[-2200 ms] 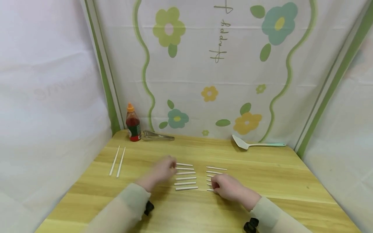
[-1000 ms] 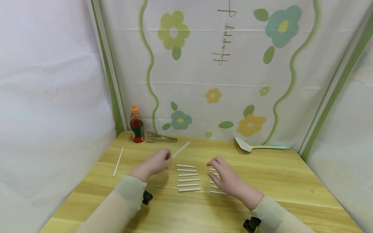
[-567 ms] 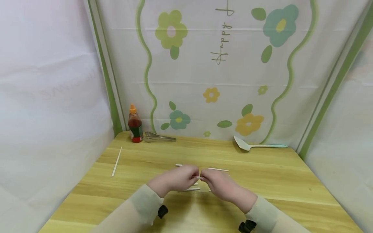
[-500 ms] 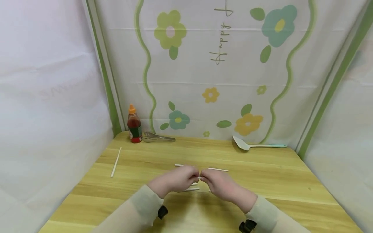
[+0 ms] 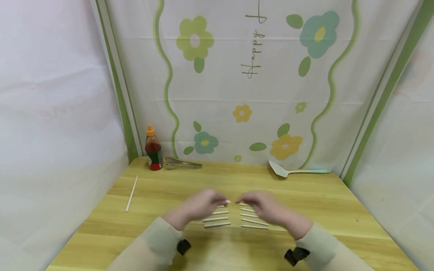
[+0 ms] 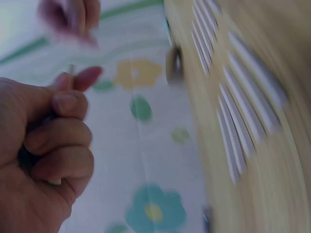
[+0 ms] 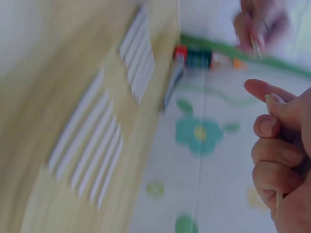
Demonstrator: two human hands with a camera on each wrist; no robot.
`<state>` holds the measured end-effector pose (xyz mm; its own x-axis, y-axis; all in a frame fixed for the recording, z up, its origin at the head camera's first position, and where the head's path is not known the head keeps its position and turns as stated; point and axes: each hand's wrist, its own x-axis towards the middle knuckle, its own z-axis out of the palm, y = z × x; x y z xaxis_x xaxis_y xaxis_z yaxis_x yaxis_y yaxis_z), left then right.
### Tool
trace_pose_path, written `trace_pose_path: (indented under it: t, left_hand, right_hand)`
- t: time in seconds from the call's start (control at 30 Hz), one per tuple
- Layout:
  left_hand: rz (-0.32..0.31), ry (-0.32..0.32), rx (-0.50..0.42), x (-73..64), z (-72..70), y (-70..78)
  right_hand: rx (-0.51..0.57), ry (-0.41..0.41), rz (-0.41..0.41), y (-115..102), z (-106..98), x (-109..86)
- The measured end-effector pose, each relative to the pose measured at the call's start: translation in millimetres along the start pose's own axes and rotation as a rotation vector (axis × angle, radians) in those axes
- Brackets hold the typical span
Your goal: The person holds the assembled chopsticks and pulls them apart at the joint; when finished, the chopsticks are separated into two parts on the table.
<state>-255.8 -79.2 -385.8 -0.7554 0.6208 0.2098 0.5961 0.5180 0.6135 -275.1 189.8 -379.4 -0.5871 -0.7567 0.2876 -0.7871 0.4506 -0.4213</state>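
My left hand (image 5: 203, 205) grips a short half of a broken white chopstick (image 6: 71, 69), its end poking out past the thumb and forefinger. In the right wrist view my right hand (image 7: 286, 160) holds the other half (image 7: 272, 98) in curled fingers. Both hands hover a small gap apart over the table, blurred in the head view. Below them lie two rows of chopstick halves: a left row (image 5: 217, 225) and a right row (image 5: 255, 227), partly hidden by the hands. One whole chopstick (image 5: 131, 194) lies alone on the left.
Along the back of the wooden table (image 5: 305, 210) stand a red sauce bottle (image 5: 154, 152) with an orange cap, metal tongs (image 5: 183, 164) and a white spatula (image 5: 279, 170) with a mint handle. A flowered cloth (image 5: 220, 94) hangs close behind.
My left hand has lifted one of two whole chopsticks from the left and brought it to the middle. Both hands gripped it, it broke, and they have parted with a half each.
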Motion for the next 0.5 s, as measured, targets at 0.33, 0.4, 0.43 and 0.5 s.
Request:
trace_pose_path:
  t: [0.33, 0.4, 0.43, 0.5]
  left_hand:
    - [-0.229, 0.095, 0.046, 21.8, -27.2, -44.2]
    - [-0.278, 0.126, 0.081, 34.5, -23.4, -53.0]
    - [-0.303, 0.137, 0.104, 40.2, -20.6, -58.4]
    - [-0.351, 0.137, 0.153, 50.3, -14.0, -70.1]
  right_hand:
    - [0.043, 0.002, 0.242, 55.7, -21.8, -3.5]
    - [0.031, 0.042, 0.254, 65.1, -12.4, 7.7]
    - [0.02, 0.059, 0.262, 70.3, -7.4, 13.1]
    - [-0.012, 0.073, 0.294, 80.8, 2.4, 22.4]
